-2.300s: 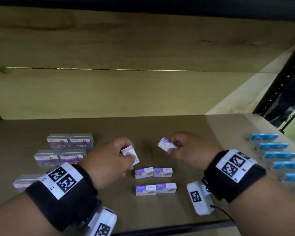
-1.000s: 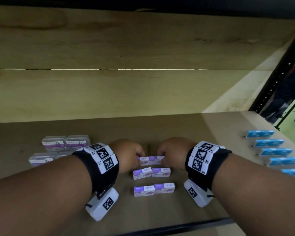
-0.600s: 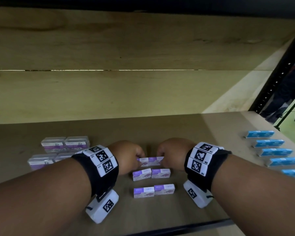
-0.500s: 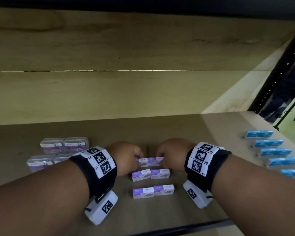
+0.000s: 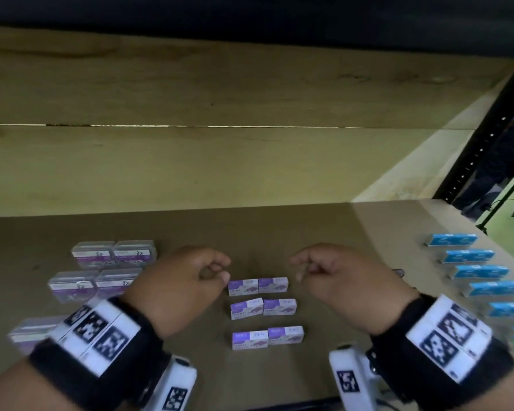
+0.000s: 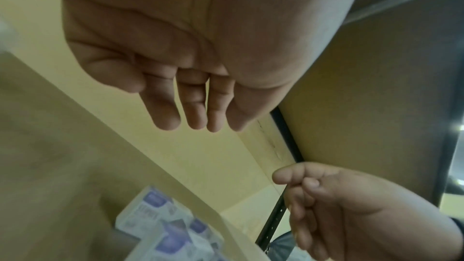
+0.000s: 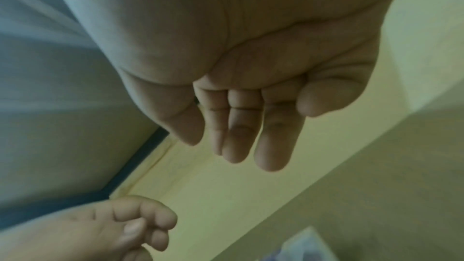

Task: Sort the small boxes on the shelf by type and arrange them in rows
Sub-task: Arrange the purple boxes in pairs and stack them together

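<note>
Small purple-and-white boxes lie in three rows of two at the shelf's middle: the far pair (image 5: 258, 286), the middle pair (image 5: 263, 307) and the near pair (image 5: 267, 336). My left hand (image 5: 220, 268) hovers just left of the far pair, fingers loosely curled, holding nothing. At the same height, my right hand (image 5: 298, 266) hangs just right of that pair, also empty. The left wrist view shows relaxed left fingers (image 6: 191, 114) with nothing in the palm. The right fingers (image 7: 238, 142) are likewise bare in the right wrist view.
Clear cases with purple labels (image 5: 113, 253) sit in pairs at the left, one more (image 5: 30, 330) near the front left. A column of several blue boxes (image 5: 469, 256) runs along the right side. The wooden back wall (image 5: 220, 161) stands behind the shelf board (image 5: 279, 226).
Each hand carried a purple-and-white box, set it down as the far pair, then let go. Both hands have since drawn apart and slightly back.
</note>
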